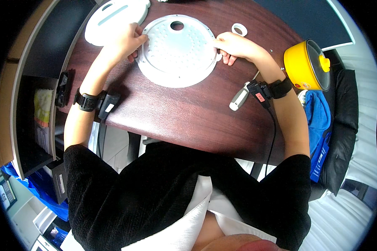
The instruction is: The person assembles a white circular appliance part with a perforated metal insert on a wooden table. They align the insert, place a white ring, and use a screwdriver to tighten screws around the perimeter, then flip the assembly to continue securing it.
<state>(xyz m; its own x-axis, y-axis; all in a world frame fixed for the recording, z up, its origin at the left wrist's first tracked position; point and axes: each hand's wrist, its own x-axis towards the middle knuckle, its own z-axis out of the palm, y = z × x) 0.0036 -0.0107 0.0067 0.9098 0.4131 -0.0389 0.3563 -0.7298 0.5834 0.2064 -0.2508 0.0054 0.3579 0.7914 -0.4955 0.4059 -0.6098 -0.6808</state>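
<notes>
A round white plastic disc (176, 75), with a dark oval hole near its far rim and many small bumps or holes across its face, is held at both sides above the dark wood-grain table. At its left rim my left hand (130, 42) is closed, thumb and fingers pinching the edge. My right hand (231, 47) pinches the opposite rim, its lower fingers curled beneath. Beyond my left hand lies a second white round piece (113, 26) with a long slot. A grey-handled screwdriver (240, 98) rests on the table by my right wrist, part of its shaft hidden.
Past my right hand lies a small white ring (239, 29). A yellow pot (297, 67) with a dark lid and yellow knob stands at the table's right edge, tiny pieces near it. Blue cloth (318, 111) hangs below. Dark shelving (37, 104) borders the left.
</notes>
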